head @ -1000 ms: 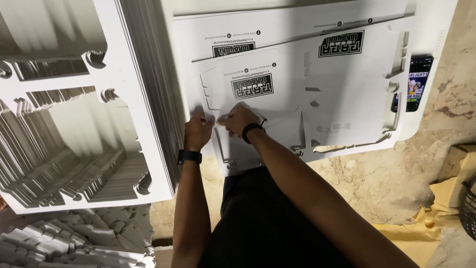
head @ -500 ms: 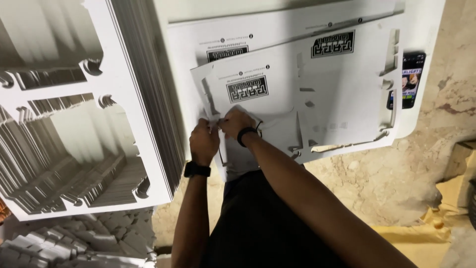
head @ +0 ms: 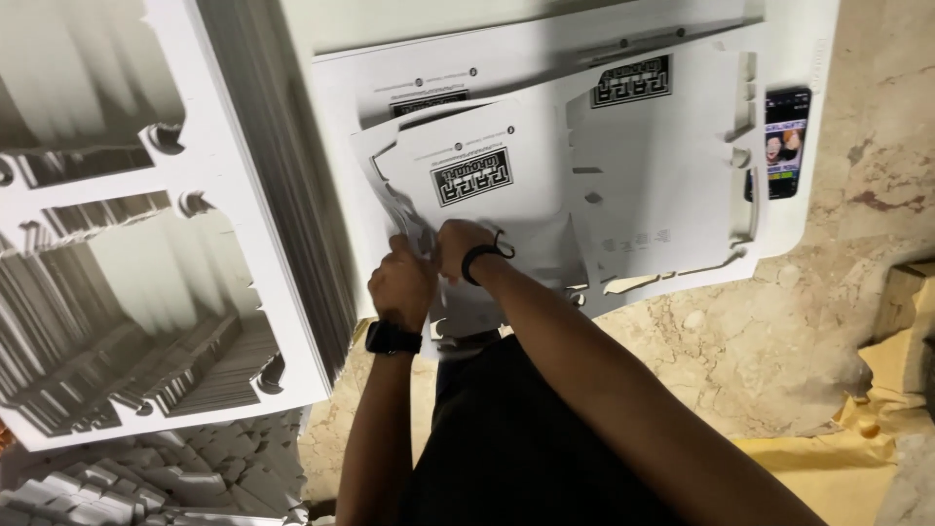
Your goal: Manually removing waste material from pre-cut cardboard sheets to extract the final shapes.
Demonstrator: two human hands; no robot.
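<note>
White die-cut card sheet (head: 487, 195) is pinched at its near edge by both the left hand (head: 401, 284) and right hand (head: 460, 245), fingers pressed together to free it from the stack (head: 623, 127) beyond, phone (head: 785, 142) well right.

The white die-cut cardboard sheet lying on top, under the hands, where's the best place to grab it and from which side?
Probably the near edge of the white die-cut cardboard sheet, approached from the person's side. It lies flat and skewed on the stack of white sheets, so its near corners stick out. The left hand and right hand already pinch there.
</note>
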